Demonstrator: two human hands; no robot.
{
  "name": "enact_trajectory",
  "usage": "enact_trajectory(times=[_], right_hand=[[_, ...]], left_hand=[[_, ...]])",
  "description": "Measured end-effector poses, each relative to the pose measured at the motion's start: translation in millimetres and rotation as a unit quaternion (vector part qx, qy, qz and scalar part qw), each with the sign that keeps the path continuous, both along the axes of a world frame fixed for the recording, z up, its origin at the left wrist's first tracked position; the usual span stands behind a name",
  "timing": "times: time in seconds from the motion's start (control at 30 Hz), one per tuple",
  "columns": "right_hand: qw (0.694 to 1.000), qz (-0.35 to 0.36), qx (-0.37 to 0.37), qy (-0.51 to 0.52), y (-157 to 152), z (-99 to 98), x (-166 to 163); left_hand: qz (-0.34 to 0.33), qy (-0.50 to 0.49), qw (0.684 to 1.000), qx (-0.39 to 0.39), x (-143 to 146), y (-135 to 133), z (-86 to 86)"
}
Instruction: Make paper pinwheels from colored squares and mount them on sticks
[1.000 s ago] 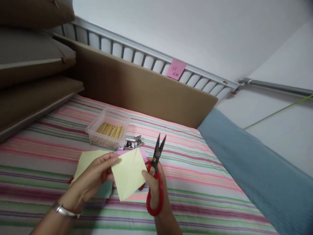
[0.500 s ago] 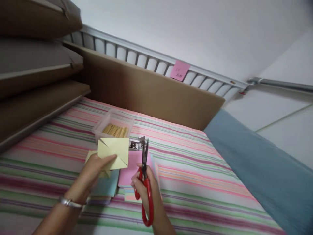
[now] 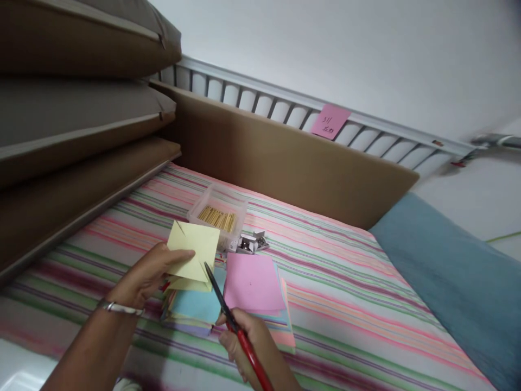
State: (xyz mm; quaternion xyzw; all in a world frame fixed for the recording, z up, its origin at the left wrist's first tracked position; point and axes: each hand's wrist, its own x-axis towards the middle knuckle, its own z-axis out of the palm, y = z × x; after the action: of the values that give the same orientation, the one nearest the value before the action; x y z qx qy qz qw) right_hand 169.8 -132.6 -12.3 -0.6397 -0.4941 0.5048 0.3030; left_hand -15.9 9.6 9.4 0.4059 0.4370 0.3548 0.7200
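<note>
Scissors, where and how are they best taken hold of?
Probably by the red handle, from the near side, where the right hand grips. The scissors slant with their pointed black blades facing forward, toward the yellow paper, so the far end is best avoided.

Red-handled scissors [image 3: 233,321] slant with dark tips at a pale yellow paper square [image 3: 200,241] slit at opposite corners.

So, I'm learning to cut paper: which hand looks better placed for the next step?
Probably the right hand: it holds the scissors, tips near a corner of the yellow paper that the left hand holds.
</note>
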Motion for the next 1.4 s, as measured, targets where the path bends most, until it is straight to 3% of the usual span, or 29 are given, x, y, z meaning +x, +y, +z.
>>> enact_trajectory(times=[0.2,0.47,0.73,1.4], right_hand=[[0.998,-0.008,-0.055,0.006,-1.2,6.8,-6.5],[0.999,-0.026,-0.028,0.032,-1.5,5.6,-5.9],[0.999,-0.016,0.013,0.047,1.2,3.8,-3.8],[0.998,-0.016,-0.023,0.055,1.1,0.8,-5.7]], left_hand=[[-0.005,0.001,1.000,0.010,-1.1,-5.4,9.2],[-0.029,0.016,0.999,-0.010,10.2,-15.5,26.3],[-0.019,0.010,0.999,-0.040,13.5,-14.1,22.8],[-0.023,0.013,0.999,-0.028,10.3,-13.5,20.9]])
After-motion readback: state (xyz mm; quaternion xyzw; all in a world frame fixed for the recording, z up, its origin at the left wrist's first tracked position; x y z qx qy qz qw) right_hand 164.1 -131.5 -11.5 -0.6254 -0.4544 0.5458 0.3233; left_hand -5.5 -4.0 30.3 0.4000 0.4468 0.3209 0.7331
